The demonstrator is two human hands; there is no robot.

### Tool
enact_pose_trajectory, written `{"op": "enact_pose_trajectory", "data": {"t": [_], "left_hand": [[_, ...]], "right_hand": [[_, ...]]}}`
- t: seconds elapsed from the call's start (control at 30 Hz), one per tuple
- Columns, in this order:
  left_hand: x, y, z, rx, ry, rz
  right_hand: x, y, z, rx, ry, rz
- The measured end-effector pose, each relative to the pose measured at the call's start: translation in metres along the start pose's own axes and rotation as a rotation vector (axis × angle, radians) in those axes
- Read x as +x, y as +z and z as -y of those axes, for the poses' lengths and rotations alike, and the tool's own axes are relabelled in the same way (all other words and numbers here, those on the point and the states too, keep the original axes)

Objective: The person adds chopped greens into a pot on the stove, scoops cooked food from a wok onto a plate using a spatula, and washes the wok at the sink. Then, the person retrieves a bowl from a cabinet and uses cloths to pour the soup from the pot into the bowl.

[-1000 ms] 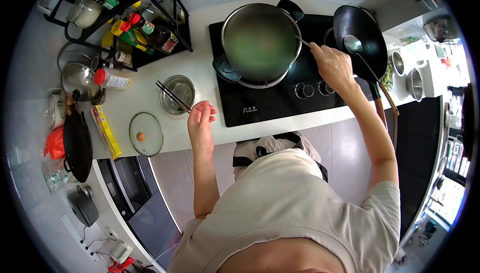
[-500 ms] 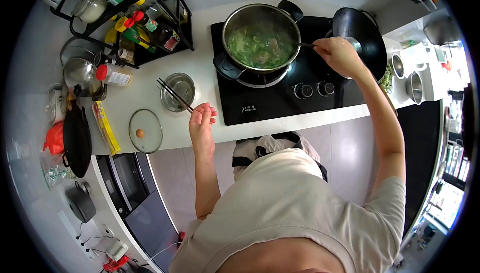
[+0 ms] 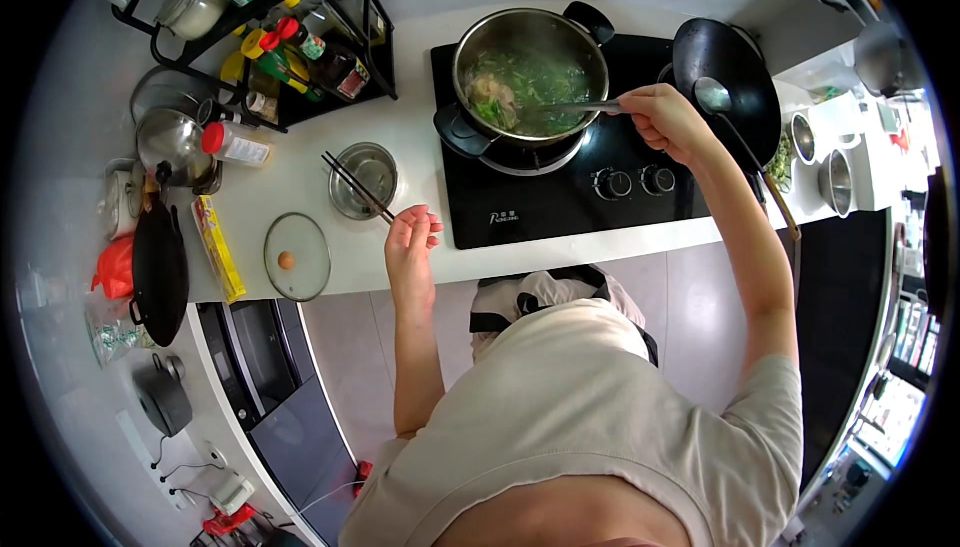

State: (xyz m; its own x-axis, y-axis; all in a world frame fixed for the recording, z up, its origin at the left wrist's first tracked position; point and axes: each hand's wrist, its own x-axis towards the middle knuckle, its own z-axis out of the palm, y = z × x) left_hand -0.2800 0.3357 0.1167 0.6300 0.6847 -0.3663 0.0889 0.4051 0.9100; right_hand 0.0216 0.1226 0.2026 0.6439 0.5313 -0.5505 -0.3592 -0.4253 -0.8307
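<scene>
Curled right hand holds the stirrer, likely stiff, best by its three o'clock end; left hand pinches chopsticks.

One cooktop, two knobs; one pot of greens; two chopsticks; two hands.

White glare burns out the window at right — floor gleaming, edges fisheye-bowed, corners black.

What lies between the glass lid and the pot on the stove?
In the head view: the bowl, under the chopsticks in the left hand; then bare counter, the edge of the stove and the side handle of the pot.
</scene>
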Motion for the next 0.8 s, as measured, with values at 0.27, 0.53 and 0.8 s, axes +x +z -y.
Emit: {"op": "enact_pose_trajectory", "data": {"t": [0.27, 0.53, 0.8], "left_hand": [[0.002, 0.004, -0.001, 0.021, -0.029, 0.013], [0.008, 0.01, 0.009, 0.02, -0.022, 0.016], [0.018, 0.021, 0.013, 0.024, -0.091, 0.196]], "right_hand": [[-0.011, 0.01, -0.025, -0.939, -0.768, -0.38], [-0.011, 0.02, -0.052, -1.419, -0.913, -0.43], [-0.025, 0.033, -0.059, -1.394, -0.869, -0.369]]}}
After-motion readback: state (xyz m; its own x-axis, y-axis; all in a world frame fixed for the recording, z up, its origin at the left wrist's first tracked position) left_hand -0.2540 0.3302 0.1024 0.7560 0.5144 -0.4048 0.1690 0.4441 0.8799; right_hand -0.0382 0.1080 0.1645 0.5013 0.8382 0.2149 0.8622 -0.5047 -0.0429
